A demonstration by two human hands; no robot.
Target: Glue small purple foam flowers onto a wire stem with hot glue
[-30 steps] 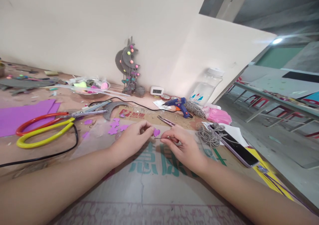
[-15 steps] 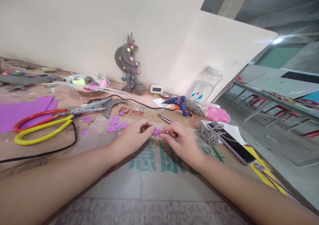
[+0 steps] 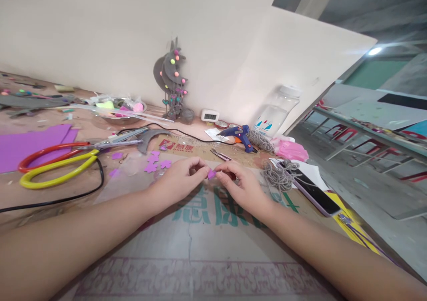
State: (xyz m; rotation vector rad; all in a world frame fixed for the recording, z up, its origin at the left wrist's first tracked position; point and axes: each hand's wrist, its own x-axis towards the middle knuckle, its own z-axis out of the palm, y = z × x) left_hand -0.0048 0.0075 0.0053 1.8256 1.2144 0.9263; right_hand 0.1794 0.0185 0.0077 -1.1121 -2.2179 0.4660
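Observation:
Between my two hands is a small purple felt piece (image 3: 211,174), low over the printed cardboard. My left hand (image 3: 183,178) pinches its left side between thumb and forefinger. From the other side my right hand (image 3: 242,183) grips its right edge, also thumb against forefinger. The fingers partly cover the piece, so its full outline is hidden. Several purple flower cutouts (image 3: 151,167) lie beyond my left hand. A pair of tweezers (image 3: 220,154) rests just behind the fingertips.
Scissors (image 3: 60,170) and purple sheets (image 3: 30,147) lie left. A blue glue gun (image 3: 245,138), clear bottle (image 3: 275,112) and small digital clock (image 3: 210,115) stand toward the wall. Grey cord (image 3: 280,176) and a phone (image 3: 315,194) are on the right. A decorated grey hanging (image 3: 171,81) leans behind.
The purple piece has turned slightly between my fingertips, showing a more angular side. Both hands stay in nearly the same place; the view has shifted a little.

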